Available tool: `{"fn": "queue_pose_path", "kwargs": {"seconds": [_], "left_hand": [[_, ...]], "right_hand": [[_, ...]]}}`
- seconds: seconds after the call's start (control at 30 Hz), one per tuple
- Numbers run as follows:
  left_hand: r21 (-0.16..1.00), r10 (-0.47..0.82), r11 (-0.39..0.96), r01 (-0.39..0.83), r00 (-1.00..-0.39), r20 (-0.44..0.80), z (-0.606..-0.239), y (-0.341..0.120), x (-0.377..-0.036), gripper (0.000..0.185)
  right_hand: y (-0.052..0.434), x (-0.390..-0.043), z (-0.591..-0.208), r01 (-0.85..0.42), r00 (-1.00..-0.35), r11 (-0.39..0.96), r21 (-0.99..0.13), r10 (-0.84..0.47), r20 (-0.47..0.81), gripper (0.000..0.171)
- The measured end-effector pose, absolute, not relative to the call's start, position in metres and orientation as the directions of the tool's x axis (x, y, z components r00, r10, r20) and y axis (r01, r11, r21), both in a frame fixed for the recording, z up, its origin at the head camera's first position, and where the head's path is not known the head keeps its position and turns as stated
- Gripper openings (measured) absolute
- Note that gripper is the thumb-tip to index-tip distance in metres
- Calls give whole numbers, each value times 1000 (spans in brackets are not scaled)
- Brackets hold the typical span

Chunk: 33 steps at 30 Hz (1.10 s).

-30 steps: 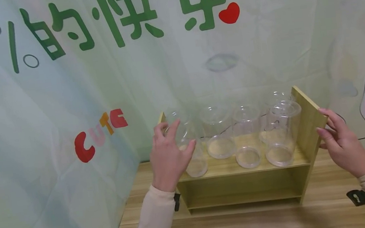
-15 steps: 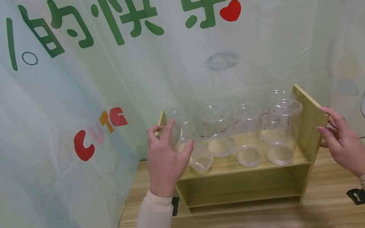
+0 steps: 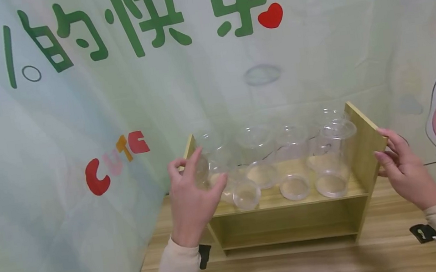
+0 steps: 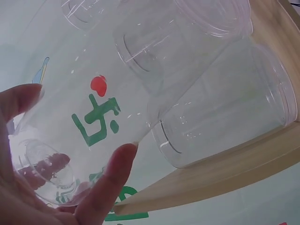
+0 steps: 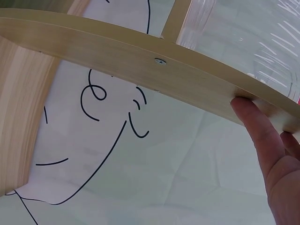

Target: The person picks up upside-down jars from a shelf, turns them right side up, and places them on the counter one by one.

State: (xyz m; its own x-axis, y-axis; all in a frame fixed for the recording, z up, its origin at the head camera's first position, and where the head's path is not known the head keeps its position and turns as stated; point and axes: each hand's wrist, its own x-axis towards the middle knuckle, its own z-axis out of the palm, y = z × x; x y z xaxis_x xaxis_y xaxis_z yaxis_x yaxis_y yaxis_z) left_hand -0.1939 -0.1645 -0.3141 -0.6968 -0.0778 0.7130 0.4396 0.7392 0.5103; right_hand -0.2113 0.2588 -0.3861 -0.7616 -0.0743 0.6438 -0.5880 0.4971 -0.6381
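Note:
My left hand [image 3: 192, 194] holds a clear jar [image 3: 247, 195] at the left end of the wooden shelf [image 3: 289, 204]. The jar is tilted, its round base toward the shelf's middle and its other end between my thumb and fingers. In the left wrist view, my thumb and fingers spread around this see-through jar, so its outline is partly hard to make out. My right hand [image 3: 406, 168] holds the upper front corner of the shelf's right side panel [image 5: 140, 61], with fingertips against its outer face in the right wrist view.
Several other clear jars [image 3: 294, 188] stand on the upper board, in front and behind. Below it is a lower tier [image 3: 287, 225]. The shelf stands on a wood-grain table [image 3: 293, 268]. A printed curtain [image 3: 211, 86] hangs close behind and at the left.
My left hand has moved left and tilted the jar further, its base swinging rightward along the board. My right hand stays on the side panel.

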Motion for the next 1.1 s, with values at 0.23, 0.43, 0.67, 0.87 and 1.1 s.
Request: {"fn": "queue_pose_path", "kwargs": {"seconds": [0.23,0.43,0.67,0.87,1.1], "left_hand": [[598,-120,676,430,-737,665,-319,-171,-188,65],[679,-134,600,423,-784,606,-325,-174,-181,63],[739,-128,467,486,-789,600,-340,-176,-177,63],[814,-138,318,486,-826,547,-355,-176,-171,63],[826,-121,232,513,-828,548,-369,-176,-168,63]], "right_hand": [[254,-210,-387,-585,-763,494,-643,-65,644,59],[254,-210,-387,-587,-758,498,-639,-61,649,58],[255,-209,-384,-587,-765,494,-642,-79,639,56],[254,-208,-383,-578,-773,500,-645,-83,629,57],[251,-209,-382,-566,-780,504,-653,-71,621,57]]}}
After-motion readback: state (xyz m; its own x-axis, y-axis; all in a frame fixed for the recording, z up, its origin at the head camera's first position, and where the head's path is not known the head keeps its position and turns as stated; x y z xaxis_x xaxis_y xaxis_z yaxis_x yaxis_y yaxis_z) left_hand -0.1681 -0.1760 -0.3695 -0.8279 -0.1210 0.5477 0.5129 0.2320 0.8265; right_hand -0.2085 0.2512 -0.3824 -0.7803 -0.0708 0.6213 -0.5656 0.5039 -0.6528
